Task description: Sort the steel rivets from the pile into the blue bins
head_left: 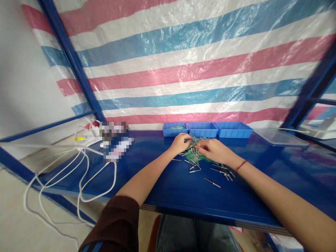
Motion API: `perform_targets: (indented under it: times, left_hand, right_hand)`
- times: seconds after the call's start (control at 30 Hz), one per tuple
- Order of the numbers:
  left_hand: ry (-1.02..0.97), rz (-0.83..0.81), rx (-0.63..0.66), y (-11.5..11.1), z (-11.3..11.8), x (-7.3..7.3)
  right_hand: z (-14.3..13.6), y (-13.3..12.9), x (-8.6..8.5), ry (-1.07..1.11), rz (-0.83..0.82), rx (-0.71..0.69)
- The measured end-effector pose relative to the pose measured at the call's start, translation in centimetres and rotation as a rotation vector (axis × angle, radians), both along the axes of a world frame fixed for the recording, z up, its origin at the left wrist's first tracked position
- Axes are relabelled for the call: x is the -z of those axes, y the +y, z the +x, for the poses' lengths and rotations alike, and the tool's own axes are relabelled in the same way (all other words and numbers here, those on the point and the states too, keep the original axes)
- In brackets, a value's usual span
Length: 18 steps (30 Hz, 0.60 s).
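Just below centre frame, left hand (182,144) and right hand (212,149) curl half-closed at the metal rivets (194,158), grip impossible to tell—probably light, stiff, slippery, best pinched mid-shank!

Behind the tabletop (178,197), you are facing a striped sheet (183,70) that is hanging in red, white and blue bands between blue posts (70,59). To your left, white cables (114,175) are looping over the edge, a small yellow item (79,138) is lying among wires, and pixelated items (118,148) are sitting nearby. To your right, a flat clear plastic piece (282,137) is lying near the back.
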<state>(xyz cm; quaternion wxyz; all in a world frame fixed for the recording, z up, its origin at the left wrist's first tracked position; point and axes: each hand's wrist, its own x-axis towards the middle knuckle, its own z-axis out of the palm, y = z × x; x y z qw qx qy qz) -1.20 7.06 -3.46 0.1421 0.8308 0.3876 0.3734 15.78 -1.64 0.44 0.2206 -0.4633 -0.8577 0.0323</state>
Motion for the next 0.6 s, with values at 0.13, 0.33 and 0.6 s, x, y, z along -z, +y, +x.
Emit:
perform_targets:
  times: [0.13, 0.33, 0.6]
  left_hand:
    - [-0.193, -0.049, -0.012, 0.2, 0.2, -0.3]
    - [-0.400, -0.129, 0.052, 0.0, 0.2, -0.5]
    - [-0.741, -0.191, 0.031, -3.0, 1.7, -3.3]
  right_hand:
    - [0.0, 0.1, 0.1, -0.002, 0.012, 0.002]
    - [0.0, 0.1, 0.1, 0.010, 0.004, 0.014]
    - [-0.2, 0.6, 0.2, 0.588, 0.021, 0.174]
